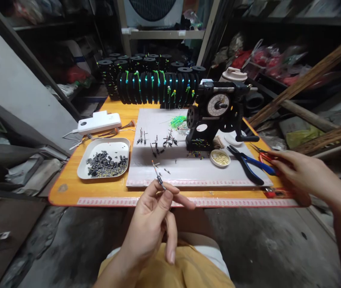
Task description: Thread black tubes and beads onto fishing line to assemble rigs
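Between thumb and fingertips, my left hand [161, 216] pinches a small black cylindrical piece [159, 179] with a thin orange-tipped stem pointing up. At the table's right side, my right hand [292, 166] has its fingers at the handles of small red-handled pliers [265, 156]; its palm side is hidden. Blue-and-black pliers [246, 164] lie just left of that hand. Several similar black pieces with stems [157, 150] are scattered on the pale board [140, 172], and a few tiny dark bits [166, 171] lie above my left hand.
A white tray [82, 170] of small dark parts sits at left, near a white power strip [98, 123]. A black cranked machine with a dial [218, 105] stands on the board beside a dish of gold bits [220, 158]. Black spools [158, 88] line the back.
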`<state>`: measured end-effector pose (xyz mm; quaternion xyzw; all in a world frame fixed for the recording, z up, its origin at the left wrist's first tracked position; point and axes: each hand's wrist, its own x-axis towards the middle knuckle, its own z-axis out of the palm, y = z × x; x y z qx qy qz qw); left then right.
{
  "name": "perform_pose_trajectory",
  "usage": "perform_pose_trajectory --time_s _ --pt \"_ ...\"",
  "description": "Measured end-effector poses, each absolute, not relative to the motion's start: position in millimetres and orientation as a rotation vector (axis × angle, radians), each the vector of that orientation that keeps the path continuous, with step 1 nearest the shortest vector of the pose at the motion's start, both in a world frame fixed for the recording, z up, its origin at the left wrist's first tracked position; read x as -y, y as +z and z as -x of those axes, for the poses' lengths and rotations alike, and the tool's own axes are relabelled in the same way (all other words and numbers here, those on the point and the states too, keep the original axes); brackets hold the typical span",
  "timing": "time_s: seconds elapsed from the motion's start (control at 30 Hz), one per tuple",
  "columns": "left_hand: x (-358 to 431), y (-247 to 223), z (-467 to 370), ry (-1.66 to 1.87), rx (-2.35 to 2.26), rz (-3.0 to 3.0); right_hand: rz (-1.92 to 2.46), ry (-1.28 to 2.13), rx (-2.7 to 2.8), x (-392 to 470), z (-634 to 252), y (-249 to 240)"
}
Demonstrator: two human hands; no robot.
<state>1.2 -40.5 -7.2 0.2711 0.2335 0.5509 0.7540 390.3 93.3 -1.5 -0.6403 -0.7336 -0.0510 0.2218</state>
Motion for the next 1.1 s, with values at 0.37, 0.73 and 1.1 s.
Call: perform_pose_trajectory --time_s 0.37,0.73,1.1 --pt "57 -17 8 1.168 -0.914 -0.782 1.106 0.769 2.116 -27 -172 32" --pt "42 -2 27 1.276 -1.061 -0.94 0.862 1.63 1.71 -36 -120 40" --pt "72 -27 18 1.107 -1.001 -0.86 0.732 1.996 1.154 -29 -117 33"
